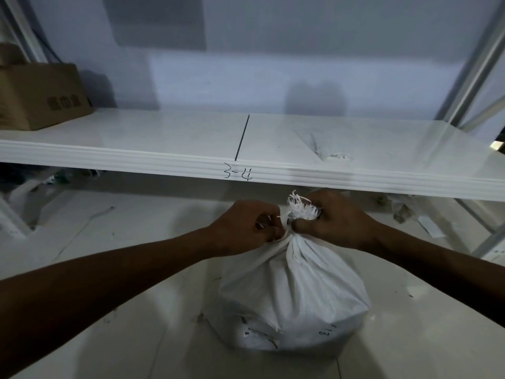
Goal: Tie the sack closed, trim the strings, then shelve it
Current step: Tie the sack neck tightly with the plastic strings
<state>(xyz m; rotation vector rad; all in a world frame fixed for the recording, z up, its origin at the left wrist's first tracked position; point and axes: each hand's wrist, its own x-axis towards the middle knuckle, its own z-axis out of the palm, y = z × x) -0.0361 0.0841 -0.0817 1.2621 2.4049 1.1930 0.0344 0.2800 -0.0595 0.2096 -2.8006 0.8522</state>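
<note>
Forearms [95, 291] cropped; fingers [303, 224] hide sack [295, 291] neck.

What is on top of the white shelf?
On the shelf: a cardboard box at the left end; a small white patch, maybe scraps, toward the right. The box's contents are hidden.

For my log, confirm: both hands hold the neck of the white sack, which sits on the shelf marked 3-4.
No. The head view shows the white sack sitting on the floor in front of the shelf marked 3-4, not on it. The left hand and right hand do hold its neck.
</note>
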